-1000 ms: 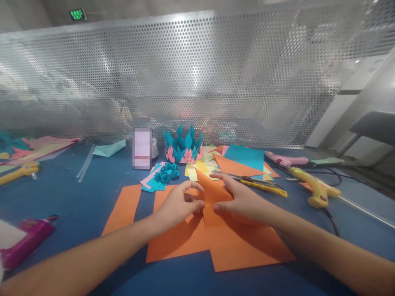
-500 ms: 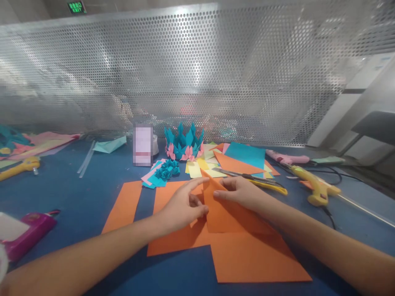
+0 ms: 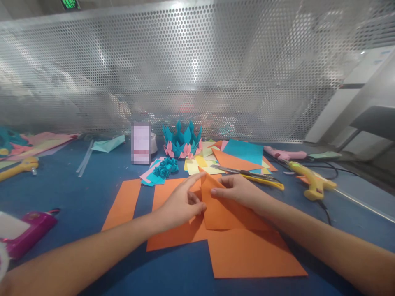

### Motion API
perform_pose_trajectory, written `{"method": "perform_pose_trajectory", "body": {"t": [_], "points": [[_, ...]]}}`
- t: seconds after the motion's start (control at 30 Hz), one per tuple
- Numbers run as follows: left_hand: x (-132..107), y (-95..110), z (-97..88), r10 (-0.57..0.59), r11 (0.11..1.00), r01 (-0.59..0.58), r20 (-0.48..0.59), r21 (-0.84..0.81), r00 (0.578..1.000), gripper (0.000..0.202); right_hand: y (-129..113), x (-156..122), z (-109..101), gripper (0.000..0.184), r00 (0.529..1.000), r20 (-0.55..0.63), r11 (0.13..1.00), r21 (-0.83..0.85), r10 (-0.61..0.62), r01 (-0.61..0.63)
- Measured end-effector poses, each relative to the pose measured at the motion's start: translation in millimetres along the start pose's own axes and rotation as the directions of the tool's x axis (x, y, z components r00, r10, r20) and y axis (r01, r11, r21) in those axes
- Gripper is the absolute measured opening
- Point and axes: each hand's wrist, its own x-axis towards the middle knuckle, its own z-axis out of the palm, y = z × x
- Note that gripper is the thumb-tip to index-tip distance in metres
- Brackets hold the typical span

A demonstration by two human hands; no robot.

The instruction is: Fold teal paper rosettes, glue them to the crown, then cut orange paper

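Observation:
Between my hands stands a folded sheet of orange paper (image 3: 226, 211), its pointed top tilted up. My left hand (image 3: 182, 201) is closed on its left edge, index finger near the upper corner and thumb lower down. My right hand (image 3: 239, 190) pinches the sheet from the right, thumb on the near face, other fingers partly hidden behind. Under it lie more orange sheets, one toward me (image 3: 256, 257) and an orange strip (image 3: 121, 203) at the left. Just beyond my right hand rests a utility knife (image 3: 236, 171) beside a yellow-handled tool (image 3: 265, 183).
A blue paper crown with pink flowers (image 3: 182, 142) stands behind blue rosettes (image 3: 166, 166). Coloured papers (image 3: 243, 152) lie at the back. Yellow (image 3: 313, 181) and pink (image 3: 285, 154) glue guns with cords are on the right. At left sits a magenta device (image 3: 32, 230); a perforated metal screen (image 3: 194, 82) closes the back.
The whole view has shifted slightly. My hands keep hold of the folded orange paper in nearly the same pose.

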Motion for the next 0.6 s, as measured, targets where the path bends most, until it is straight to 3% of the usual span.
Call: {"method": "perform_pose_trajectory", "body": {"t": [0.43, 0.6], "points": [[-1.7, 4.6, 2.7, 0.005, 0.999, -0.006, -0.028, -0.043, 1.0, 0.081, 2.7, 0.7, 0.6, 0.025, 0.999, -0.02, 0.994, -0.098, -0.04, 0.038], [1.1, 3.7, 5.1, 0.029, 0.992, -0.042, -0.109, -0.116, 0.994, 0.071, 4.6, 1.2, 1.5, 0.029, 0.999, 0.035, 1.0, -0.021, -0.018, 0.018]]}}
